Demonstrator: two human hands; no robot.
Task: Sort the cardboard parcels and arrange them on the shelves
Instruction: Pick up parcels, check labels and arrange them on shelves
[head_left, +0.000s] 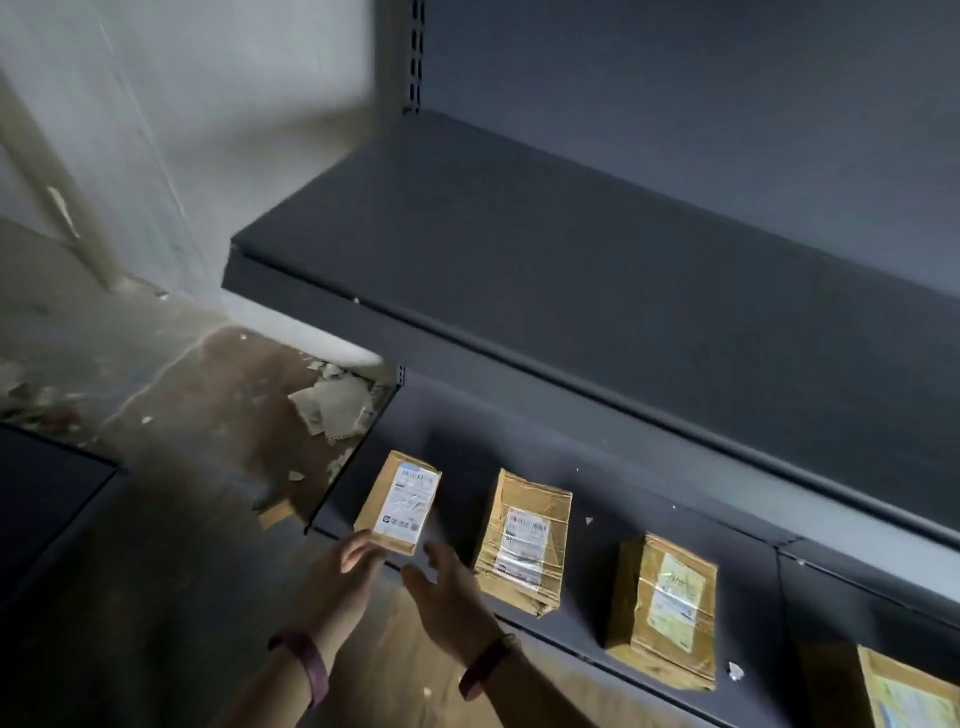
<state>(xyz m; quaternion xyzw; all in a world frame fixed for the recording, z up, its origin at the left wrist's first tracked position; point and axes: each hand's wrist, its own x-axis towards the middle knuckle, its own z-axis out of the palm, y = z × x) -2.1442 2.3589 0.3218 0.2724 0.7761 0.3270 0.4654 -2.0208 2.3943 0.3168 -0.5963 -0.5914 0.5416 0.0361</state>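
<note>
- Small brown cardboard parcel with a white printed label (400, 501): in the head view it lies flat, label up, at the left end of the dark grey metal lower shelf (592, 587).
- Its long axis points away from the person, leaning slightly to the right. Its near short edge is at the front lip of the shelf.
- The left hand (348, 569) is the nearer one. Its bent fingertips (361, 551) meet the near left corner, but I cannot tell if they pinch the parcel or only touch it.
- The right hand (447, 587) is just beside the near right corner without touching it. Its fingers are spread and loose, and it holds nothing.
- Further right stand a taped brown parcel (524, 543), a brown parcel with a yellowish label (665, 608) and a corner of a fourth parcel (904, 696), each apart from the next.
- In my judgement, a push along the long axis would come most easily from the left hand.
- Above is the dark grey upper shelf (519, 270). Torn paper scraps (332, 405) lie on the floor to the left.
</note>
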